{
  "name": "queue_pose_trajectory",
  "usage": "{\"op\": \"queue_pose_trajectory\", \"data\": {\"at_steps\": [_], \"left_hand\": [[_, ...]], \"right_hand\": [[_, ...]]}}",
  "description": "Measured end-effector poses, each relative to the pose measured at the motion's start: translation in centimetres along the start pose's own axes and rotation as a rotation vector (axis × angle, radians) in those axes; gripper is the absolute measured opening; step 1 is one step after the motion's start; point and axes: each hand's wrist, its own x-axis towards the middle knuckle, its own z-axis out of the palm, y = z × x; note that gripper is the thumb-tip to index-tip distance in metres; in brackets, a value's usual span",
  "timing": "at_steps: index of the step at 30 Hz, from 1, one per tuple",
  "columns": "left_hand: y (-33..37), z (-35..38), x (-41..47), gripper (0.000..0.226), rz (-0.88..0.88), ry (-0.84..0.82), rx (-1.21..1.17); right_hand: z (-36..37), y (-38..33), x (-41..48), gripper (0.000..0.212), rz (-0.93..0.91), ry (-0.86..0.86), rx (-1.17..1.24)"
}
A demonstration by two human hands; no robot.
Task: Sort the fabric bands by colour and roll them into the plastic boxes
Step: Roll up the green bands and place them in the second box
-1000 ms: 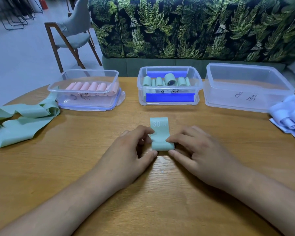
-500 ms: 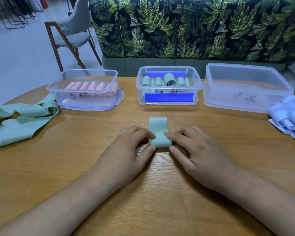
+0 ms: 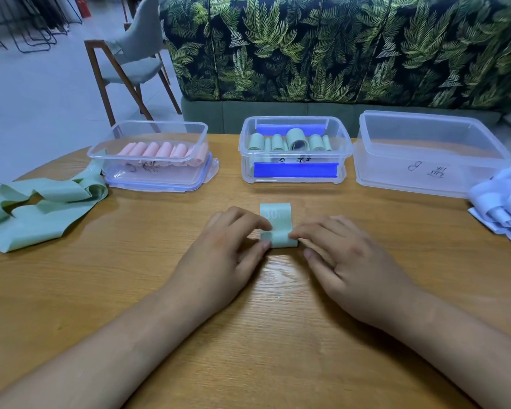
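The green band [image 3: 278,228] lay on the wooden table [image 3: 248,335] near its middle. Its near end was wound into a small roll, and a short flat tail printed "30" pointed toward 12 o'clock. The left hand [image 3: 230,252] pinched the roll's left end between thumb and forefinger. The right hand [image 3: 348,261] pinched the right end the same way, so both hands gripped the band.

At 12 o'clock from the hands stood the middle box [image 3: 245,160], which held green rolls [image 3: 295,140]. At 11 o'clock the left box [image 3: 124,175] held pink rolls [image 3: 160,150]. At 1 o'clock stood the right box [image 3: 425,178], with handwriting on its front wall. A loose green strip [image 3: 42,208] lay crumpled at 9 o'clock, touching the left box's corner. A heap of pale blue bands [image 3: 505,208] lay at 3 o'clock, just beside the right box. Beyond the table stood a leaf-patterned sofa [image 3: 337,48] and a chair [image 3: 130,63].
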Motion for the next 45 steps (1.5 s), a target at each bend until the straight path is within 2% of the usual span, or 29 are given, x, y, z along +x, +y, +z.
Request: {"op": "queue_pose_trajectory", "data": {"at_steps": [4, 8, 12, 17, 22, 26, 31, 37, 42, 45], "left_hand": [[-0.1, 0.1, -0.2, 0.023, 0.132, -0.020, 0.114], [-0.2, 0.3, 0.0, 0.035, 0.114, -0.033, 0.214], [-0.2, 0.2, 1.2, 0.046, 0.096, -0.054, 0.318], [-0.9, 0.1, 4.9, 0.048, 0.101, -0.132, 0.457], [-1.1, 0.4, 5.5, 0.040, 0.166, -0.078, 0.431], [0.4, -0.4, 4.9, 0.030, 0.201, 0.001, 0.239], [0.9, -0.1, 4.2, 0.028, 0.290, -0.035, 0.181], [1.4, 0.1, 3.8, 0.035, 0.371, -0.059, 0.195], [1.7, 0.1, 3.5, 0.035, 0.356, -0.051, 0.159], [2.2, 0.0, 3.1, 0.034, 0.306, -0.051, 0.039]], "right_hand": [[0.1, 0.1, 0.2, 0.036, 0.031, -0.025, -0.019], [0.3, 0.2, 0.3, 0.045, 0.064, -0.045, -0.042], [0.2, 0.4, 0.2, 0.052, 0.123, 0.017, 0.053], [-0.1, 0.9, 0.3, 0.048, 0.146, 0.056, 0.130], [-0.2, 0.9, 0.3, 0.045, 0.132, 0.102, 0.182], [-0.9, 0.5, 0.1, 0.047, 0.093, 0.205, 0.276], [-1.5, 0.0, 0.1, 0.036, 0.003, 0.281, 0.286], [-1.5, 0.3, 0.0, 0.028, -0.092, 0.306, 0.124], [-1.7, 0.4, 0.0, 0.028, -0.122, 0.265, 0.008], [-1.7, 0.1, -0.1, 0.026, -0.123, 0.244, -0.004]]}}
